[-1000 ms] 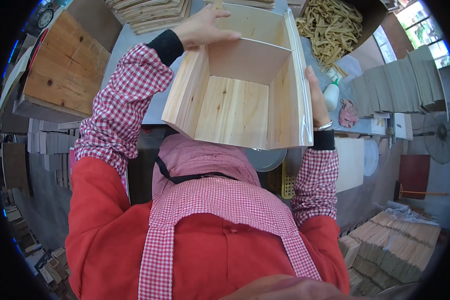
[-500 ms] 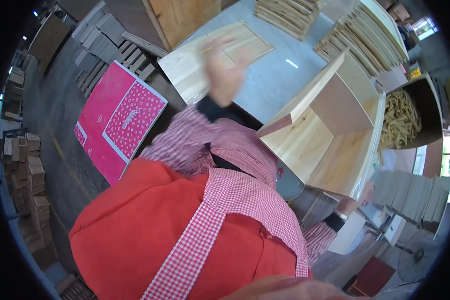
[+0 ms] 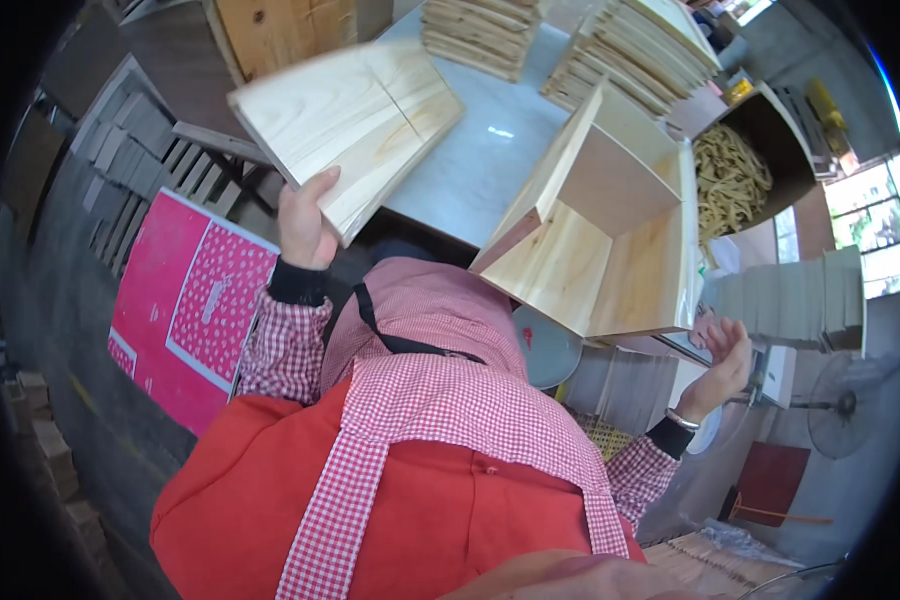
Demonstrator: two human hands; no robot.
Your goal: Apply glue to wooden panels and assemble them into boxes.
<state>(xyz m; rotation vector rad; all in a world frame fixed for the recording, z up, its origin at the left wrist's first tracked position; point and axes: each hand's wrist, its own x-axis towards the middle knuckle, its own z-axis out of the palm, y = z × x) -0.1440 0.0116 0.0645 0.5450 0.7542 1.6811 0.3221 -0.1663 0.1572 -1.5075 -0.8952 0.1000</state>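
My left hand [image 3: 308,222] grips the near edge of a pale wooden panel [image 3: 315,115], thumb on top and fingers beneath. This panel has a thin groove line across it and tilts up off the blue-grey tabletop [image 3: 435,190]. An open wooden box [image 3: 560,255] with an inner divider stands at the table's near right edge. Just off that box's near right corner is my right hand [image 3: 722,375], fingers spread and holding nothing.
Two stacks of wooden panels [image 3: 480,35] [image 3: 620,55] sit at the table's far side. Right of the box, a bin holds tan strips [image 3: 727,180]. A pink printed board [image 3: 185,310] leans at left. A standing fan [image 3: 845,405] is at far right.
My left hand, earlier blurred over the panel on the table, now holds it by the near edge and has raised it leftward. My right hand has come away from the box's corner.
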